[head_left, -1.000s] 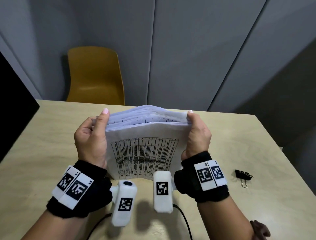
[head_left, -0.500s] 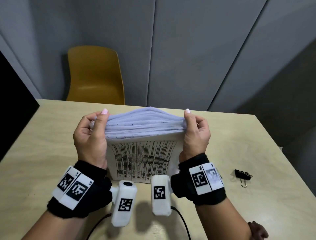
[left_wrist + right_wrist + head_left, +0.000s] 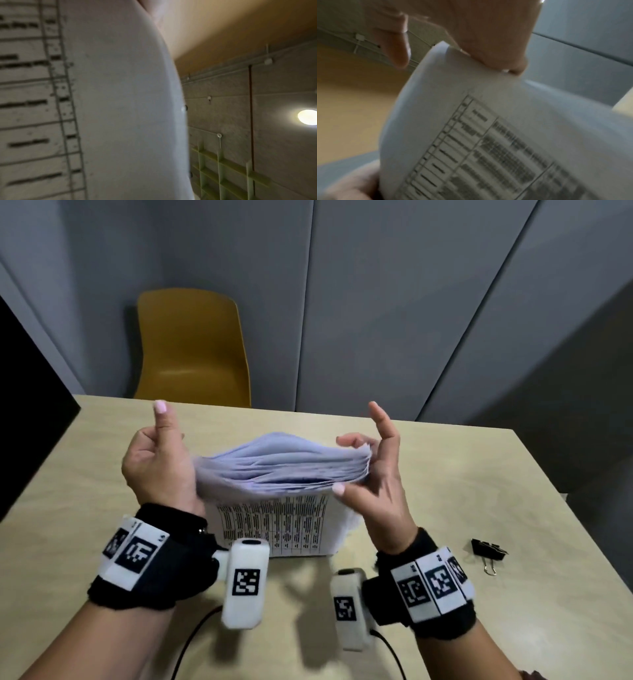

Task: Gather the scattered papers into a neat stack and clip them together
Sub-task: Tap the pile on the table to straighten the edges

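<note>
A thick stack of papers (image 3: 281, 463) stands on its lower edge on the table (image 3: 479, 491), bowed, with its top edges fanned towards me. Its front sheet carries a printed table. My left hand (image 3: 157, 467) cups the stack's left edge with curled fingers behind it and the thumb raised clear. My right hand (image 3: 373, 474) holds the right edge loosely, thumb in front, fingers on the top edge, index finger lifted. The right wrist view shows fingers (image 3: 496, 54) on the curved sheet (image 3: 471, 121). Paper (image 3: 120, 108) fills the left wrist view. A black binder clip (image 3: 488, 549) lies to the right of my right wrist.
A yellow chair (image 3: 191, 347) stands behind the table's far edge, before grey wall panels. A dark panel borders the table on the left. Black cables run from the wrist cameras towards me.
The stack has bowed further and its top has fanned open. Both thumbs have lifted off the top edge, and my right hand has loosened and spread its fingers.
</note>
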`<state>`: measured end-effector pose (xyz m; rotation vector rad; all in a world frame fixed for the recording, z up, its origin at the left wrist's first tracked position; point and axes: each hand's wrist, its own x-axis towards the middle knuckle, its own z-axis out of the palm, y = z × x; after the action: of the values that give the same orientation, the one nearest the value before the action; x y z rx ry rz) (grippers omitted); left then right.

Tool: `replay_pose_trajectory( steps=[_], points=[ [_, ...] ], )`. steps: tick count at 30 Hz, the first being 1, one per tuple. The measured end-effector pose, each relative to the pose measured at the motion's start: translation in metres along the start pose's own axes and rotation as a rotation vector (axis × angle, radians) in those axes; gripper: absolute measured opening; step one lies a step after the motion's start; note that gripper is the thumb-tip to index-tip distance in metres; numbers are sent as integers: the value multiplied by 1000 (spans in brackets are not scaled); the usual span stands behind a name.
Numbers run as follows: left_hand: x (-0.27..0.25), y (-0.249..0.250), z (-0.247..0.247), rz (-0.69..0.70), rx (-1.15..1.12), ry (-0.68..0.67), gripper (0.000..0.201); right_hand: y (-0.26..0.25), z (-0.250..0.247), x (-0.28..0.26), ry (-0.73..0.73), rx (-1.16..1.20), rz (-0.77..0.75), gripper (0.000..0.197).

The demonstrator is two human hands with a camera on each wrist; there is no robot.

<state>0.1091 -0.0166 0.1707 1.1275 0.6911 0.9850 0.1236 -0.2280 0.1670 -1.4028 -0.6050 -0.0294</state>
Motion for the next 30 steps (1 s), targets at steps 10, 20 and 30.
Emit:
replay_pose_trajectory(
  steps=[10, 20, 30],
  points=[
    [-2, 15, -9, -18, -121, -568, 63, 34, -20, -11, 141, -147, 144, 28],
    [-12, -37, -39, 146, 379, -715, 20, 36, -13, -11, 302, -119, 153, 31],
    [-27, -40, -45, 279, 260, -688, 33, 46, -2, -22, 415, -225, 153, 25]
  ],
)
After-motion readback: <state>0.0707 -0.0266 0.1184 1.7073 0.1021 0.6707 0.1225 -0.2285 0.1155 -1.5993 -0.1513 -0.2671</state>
